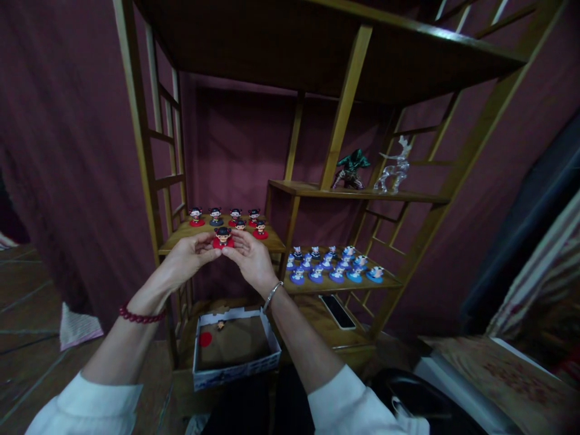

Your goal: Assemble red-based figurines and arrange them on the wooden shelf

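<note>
Between both hands, in front of the left shelf's front edge, is a small black-haired figurine on a red base [222, 238]. My left hand [193, 257] grips its left side with thumb and fingers, and my right hand [249, 257] grips its right side. Behind it on the wooden shelf [179, 241] stand several similar figurines, such as one on a red base [196, 217], one on a dark base [215, 216] and one at the right [260, 229]. Another figurine [240, 225] is partly hidden by my right fingers.
Lower down, an open box [238, 366] holds a small figurine [220, 325] and a red disc [205, 339]. Rows of blue and purple figurines [336, 273] stand on the right shelf, above a phone [338, 312]. Higher are a green statue [352, 169] and a clear deer [395, 169].
</note>
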The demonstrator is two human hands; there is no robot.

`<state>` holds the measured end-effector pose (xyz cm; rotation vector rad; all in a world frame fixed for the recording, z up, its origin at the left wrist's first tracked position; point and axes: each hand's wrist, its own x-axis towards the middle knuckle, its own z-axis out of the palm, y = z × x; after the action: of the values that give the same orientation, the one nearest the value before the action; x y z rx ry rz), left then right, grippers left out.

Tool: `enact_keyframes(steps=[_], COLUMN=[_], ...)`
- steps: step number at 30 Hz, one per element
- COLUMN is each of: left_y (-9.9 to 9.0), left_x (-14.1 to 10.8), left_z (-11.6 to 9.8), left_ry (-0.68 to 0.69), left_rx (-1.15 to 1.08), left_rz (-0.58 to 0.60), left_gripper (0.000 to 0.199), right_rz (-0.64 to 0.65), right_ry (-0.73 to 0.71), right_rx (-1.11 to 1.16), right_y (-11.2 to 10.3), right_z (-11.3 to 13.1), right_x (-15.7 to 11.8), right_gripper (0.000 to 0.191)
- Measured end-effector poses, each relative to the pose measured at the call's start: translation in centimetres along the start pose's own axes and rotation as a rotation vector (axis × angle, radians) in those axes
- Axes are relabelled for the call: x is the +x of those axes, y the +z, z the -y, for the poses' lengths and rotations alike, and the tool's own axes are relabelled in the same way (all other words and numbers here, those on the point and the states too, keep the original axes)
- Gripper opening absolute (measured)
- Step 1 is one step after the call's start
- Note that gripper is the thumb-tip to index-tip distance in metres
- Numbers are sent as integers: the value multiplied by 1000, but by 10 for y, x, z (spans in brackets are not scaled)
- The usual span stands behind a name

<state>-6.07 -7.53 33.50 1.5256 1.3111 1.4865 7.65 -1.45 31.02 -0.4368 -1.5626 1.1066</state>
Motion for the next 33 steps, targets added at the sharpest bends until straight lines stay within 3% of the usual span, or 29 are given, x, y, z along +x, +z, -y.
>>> enact_keyframes(steps=[9,15,22,28,33], left_y=[-19,-25,-28,-30,-29], left_x=[25,35,42,52,63], left_z=[-9,-15,-7,2,7], left_ry=[73,35,-6,-13,-21], left_rx=[415,406,414,446,529], left_rz=[144,265,212,131,68], left_gripper=[35,33,32,40,44], right_rz=[-39,13,30,-79,-178], right_ry=[25,81,48,-29,-116], right_rx=[-86,-127,-299,-349,-390], right_y=[5,5,4,-2,-14], right_z=[-5,-7,-9,-6,-1], right_x=[18,24,27,16,6], right_gripper=[40,44,41,24,21])
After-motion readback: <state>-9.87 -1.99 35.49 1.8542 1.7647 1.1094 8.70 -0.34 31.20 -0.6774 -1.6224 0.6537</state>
